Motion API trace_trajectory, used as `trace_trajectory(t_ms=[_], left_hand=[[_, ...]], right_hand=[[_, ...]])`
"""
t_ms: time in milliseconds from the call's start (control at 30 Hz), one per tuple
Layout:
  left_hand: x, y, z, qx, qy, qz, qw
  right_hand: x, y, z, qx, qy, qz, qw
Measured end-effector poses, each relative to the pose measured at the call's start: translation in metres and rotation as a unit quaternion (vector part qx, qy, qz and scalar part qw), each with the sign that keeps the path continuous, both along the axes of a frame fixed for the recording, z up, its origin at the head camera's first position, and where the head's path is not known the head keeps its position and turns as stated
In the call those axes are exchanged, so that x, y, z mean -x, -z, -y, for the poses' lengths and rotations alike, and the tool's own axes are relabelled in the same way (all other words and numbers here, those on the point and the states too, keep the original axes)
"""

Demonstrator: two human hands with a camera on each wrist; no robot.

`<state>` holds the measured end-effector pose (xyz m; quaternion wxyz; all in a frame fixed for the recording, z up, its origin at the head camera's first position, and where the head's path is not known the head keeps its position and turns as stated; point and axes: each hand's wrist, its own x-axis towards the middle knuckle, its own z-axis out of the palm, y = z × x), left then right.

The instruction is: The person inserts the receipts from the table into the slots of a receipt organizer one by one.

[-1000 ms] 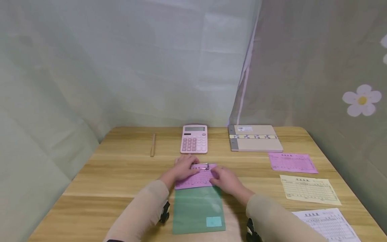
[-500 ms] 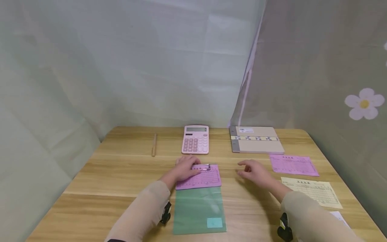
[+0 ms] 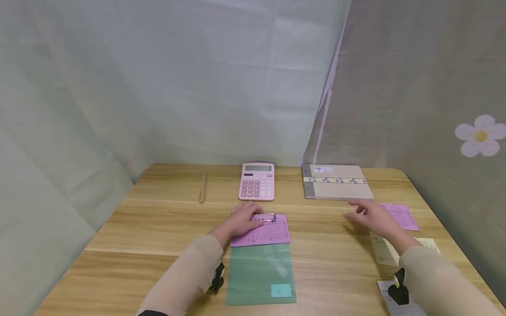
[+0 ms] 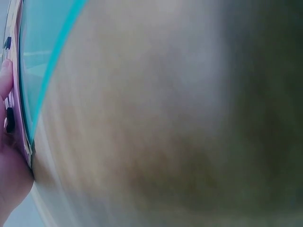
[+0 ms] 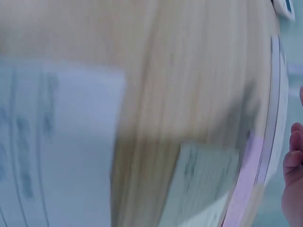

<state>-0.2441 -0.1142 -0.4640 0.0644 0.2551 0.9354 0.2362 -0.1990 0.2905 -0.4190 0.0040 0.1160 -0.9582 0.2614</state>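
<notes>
My left hand (image 3: 242,220) grips the top left part of a green clip folder (image 3: 258,270), thumb lying beside its metal clip (image 3: 269,217). A pink printed form (image 3: 272,234) lies at the top of the folder, under the clip. In the left wrist view, the thumb (image 4: 5,80) presses against the layered sheets at the left edge. My right hand (image 3: 377,218) is over the right side of the table, fingers loosely bent and holding nothing. It partly covers another pink form (image 3: 403,216); a yellow form (image 3: 385,250) lies under the wrist.
A white form (image 3: 395,303) lies front right, partly hidden by the right sleeve. At the back stand a pink calculator (image 3: 257,184) and a beige notebook (image 3: 341,191) with a patterned band. A thin wooden stick-like object (image 3: 203,188) lies back left. A curtain hangs behind the table.
My right hand has left the pink form on the folder and moved right, to beside the loose forms. My left hand keeps its place on the folder.
</notes>
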Motion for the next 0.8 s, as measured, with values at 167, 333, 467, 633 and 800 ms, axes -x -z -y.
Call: trace_trajectory(t_ms=[167,333,467,633,800], left_hand=[[-0.001,0.000,0.001,0.001,-0.001,0.004,1.0000],[-0.003,-0.004,0.001,-0.004,-0.002,0.006,1.0000],[-0.002,-0.004,0.000,0.005,-0.002,0.004,1.0000],[0.000,-0.001,-0.002,0.009,0.004,0.001,1.0000],[-0.001,-0.002,-0.002,0.014,0.001,0.000,0.9999]], right_hand=[[-0.001,-0.006,-0.028,-0.022,0.023,-0.005,0.9995],[-0.003,-0.006,-0.048,-0.032,0.039,-0.008,0.9987],[-0.005,-0.004,-0.061,-0.029,0.039,-0.002,0.9988],[-0.007,0.003,-0.077,-0.029,0.046,0.018,0.9984],[-0.004,0.011,-0.088,-0.024,0.042,0.059,0.9970]])
